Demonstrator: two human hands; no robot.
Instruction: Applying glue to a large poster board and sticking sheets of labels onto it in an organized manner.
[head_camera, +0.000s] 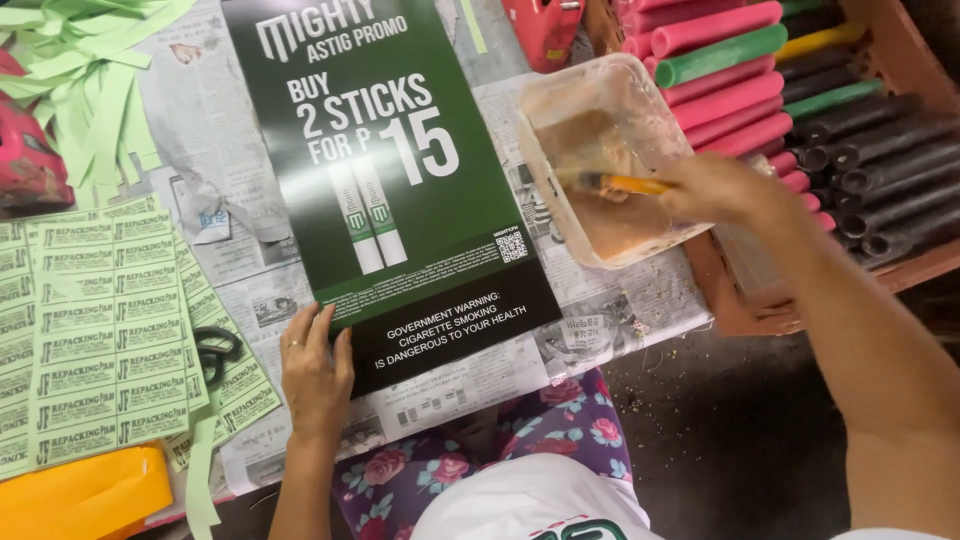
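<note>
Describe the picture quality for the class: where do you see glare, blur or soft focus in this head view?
Head view: even light, soft shadows; pale glare streaks the glossy green poster beside the left hand; the right hand and its yellow-handled brush are slightly motion-blurred over the cloudy plastic tub; the rolled tubes look sharp; the forearm at the right edge is large and soft.

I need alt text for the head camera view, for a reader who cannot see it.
A person's left hand presses the lower corner of a dark green poster on a newspaper-covered table, while the right hand dips a brush into a plastic tub. Green label sheets lie left; coloured tubes right.
</note>
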